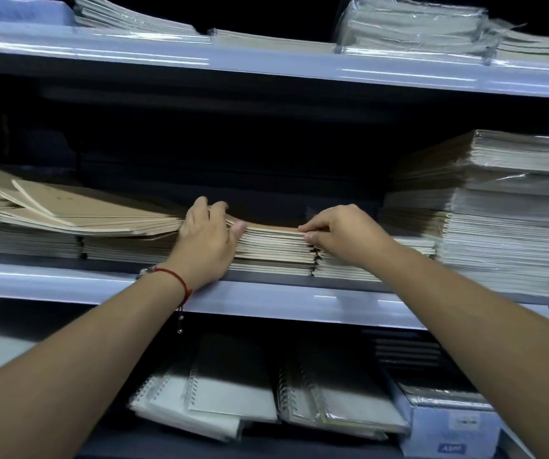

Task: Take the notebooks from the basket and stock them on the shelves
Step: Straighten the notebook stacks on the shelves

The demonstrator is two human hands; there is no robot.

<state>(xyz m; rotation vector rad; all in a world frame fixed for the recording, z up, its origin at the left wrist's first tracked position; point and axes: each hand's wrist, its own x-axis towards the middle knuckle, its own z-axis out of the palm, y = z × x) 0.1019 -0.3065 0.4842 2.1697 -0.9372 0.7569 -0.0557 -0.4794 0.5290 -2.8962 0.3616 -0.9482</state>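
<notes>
A low stack of tan-covered notebooks (273,246) lies on the middle shelf (266,303). My left hand (208,240) grips its left end, fingers over the top cover and thumb against the front edge. My right hand (339,231) pinches the right front corner of the top notebooks with curled fingertips. Several loose tan notebooks (77,210) lie fanned and askew on the stacks to the left. The basket is out of view.
A tall pile of wrapped notebooks (505,207) stands at the right of the middle shelf. The top shelf (266,61) carries more wrapped packs. Below, spiral notebooks (233,392) lie flat next to a blue box (448,429).
</notes>
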